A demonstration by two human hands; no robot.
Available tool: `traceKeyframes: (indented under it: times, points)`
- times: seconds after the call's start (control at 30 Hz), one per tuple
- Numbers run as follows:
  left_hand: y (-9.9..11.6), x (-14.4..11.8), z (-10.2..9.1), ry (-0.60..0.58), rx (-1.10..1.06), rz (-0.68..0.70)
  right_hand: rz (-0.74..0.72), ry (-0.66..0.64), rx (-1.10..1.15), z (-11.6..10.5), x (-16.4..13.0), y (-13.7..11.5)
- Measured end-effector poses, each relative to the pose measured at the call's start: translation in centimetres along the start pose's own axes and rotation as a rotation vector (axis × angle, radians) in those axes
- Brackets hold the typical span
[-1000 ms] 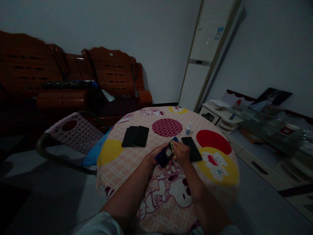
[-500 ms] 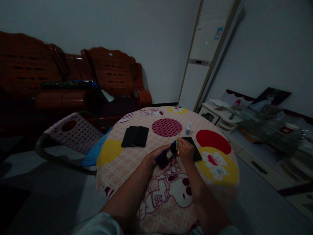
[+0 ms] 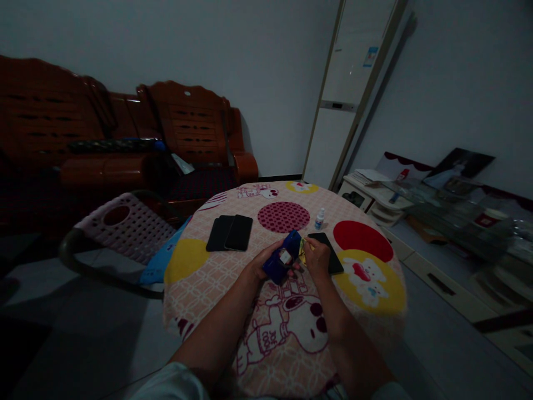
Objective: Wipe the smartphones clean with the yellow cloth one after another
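While L hand (image 3: 261,263) is clamped on blue phone (image 3: 278,265) above round table (image 3: 233,280), well in from near edge, R hand (image 3: 317,259) pinching yellow item (image 3: 302,254), type unclear, beside phone, white btl (image 3: 319,220) twd far-R edge.

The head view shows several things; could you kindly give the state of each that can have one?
Left hand, holding the blue device.
Blue device, held at a tilt.
Right hand, pinching the yellow item.
Yellow item, gripped beside the blue device.
Small bottle, upright.
Black slabs at left, flat, overlapping.
Black slab at right, flat, partly hidden.
Tablecloth, spread out.
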State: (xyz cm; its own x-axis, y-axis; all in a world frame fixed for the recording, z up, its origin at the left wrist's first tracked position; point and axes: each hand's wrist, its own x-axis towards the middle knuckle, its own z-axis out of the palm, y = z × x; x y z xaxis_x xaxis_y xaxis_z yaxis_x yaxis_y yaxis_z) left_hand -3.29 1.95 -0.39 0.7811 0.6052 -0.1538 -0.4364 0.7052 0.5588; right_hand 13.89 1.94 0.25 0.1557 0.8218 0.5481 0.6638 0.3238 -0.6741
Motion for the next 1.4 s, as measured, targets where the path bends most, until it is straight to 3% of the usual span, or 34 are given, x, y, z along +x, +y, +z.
traceKeyframes:
  times: [0.37, 0.57, 0.9, 1.03, 1.27, 1.4]
  points:
    - [-0.3, 0.2, -0.4, -0.001, 0.140, -0.052, -0.034, 0.042, 0.137, 0.3, -0.1, -0.2]
    - [0.2, 0.1, -1.2, -0.038, 0.077, -0.044, 0.066, 0.018, 0.127, 0.2, 0.1, 0.1]
    - [0.3, 0.2, -1.5, -0.147, -0.039, 0.015, 0.277, 0.071, 0.345, 0.3, 0.3, -0.1]
    - [0.5, 0.0, -1.0, -0.071, -0.143, 0.088, 0.243, 0.063, 0.416, 0.6, 0.0, -0.5]
    - [0.7, -0.1, -1.0, -0.036, -0.166, 0.183, 0.217, -0.097, 0.509, 1.4, -0.9, -1.3]
    - [0.6, 0.2, -1.5, -0.052, -0.127, 0.145, 0.148, -0.022, 0.445, 1.0, -0.4, -0.9]
